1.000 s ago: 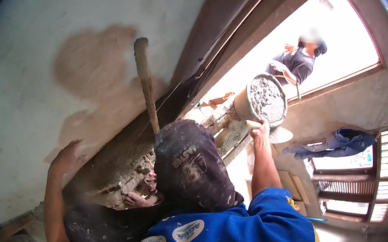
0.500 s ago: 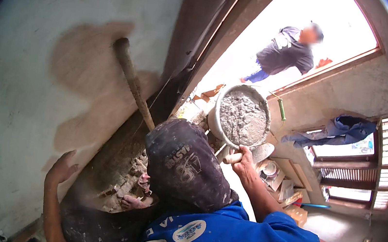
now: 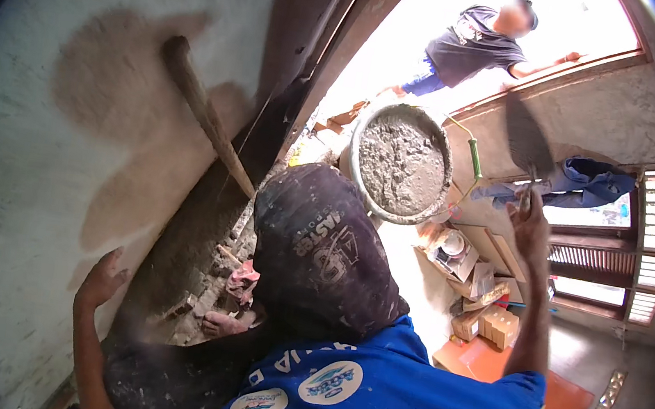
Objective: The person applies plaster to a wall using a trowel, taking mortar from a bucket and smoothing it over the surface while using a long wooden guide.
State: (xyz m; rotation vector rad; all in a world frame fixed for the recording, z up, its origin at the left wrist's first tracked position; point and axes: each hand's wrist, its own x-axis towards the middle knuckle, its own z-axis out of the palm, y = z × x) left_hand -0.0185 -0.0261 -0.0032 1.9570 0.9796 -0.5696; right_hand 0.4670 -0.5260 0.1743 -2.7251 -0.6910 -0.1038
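My right hand (image 3: 530, 223), raised at the right, is closed around the handle of a pointed trowel (image 3: 525, 138). Its dark blade points up and away, slightly blurred; I cannot tell whether mortar is on it. Left of the trowel stands a bucket (image 3: 357, 159) filled with wet grey mortar (image 3: 403, 161), its wire handle with a green grip (image 3: 475, 159) hanging over the side. My left hand (image 3: 103, 278) is at the pale wall (image 3: 10, 163), fingers apart and holding nothing; whether it touches the wall is unclear. My dark-trousered knee (image 3: 326, 246) fills the middle.
A long wooden handle (image 3: 206, 118) leans by the wall. Rubble and a pink scrap (image 3: 243, 280) lie near my bare foot (image 3: 225, 323). Cardboard boxes (image 3: 497, 326) sit at the right, below hanging jeans (image 3: 586, 185). Another person (image 3: 476, 46) stands outside the opening, one arm at its frame.
My right hand has moved from the bucket's near rim up and to the right, carrying the trowel. My left hand stays by the wall. The person outside has stretched an arm toward the frame.
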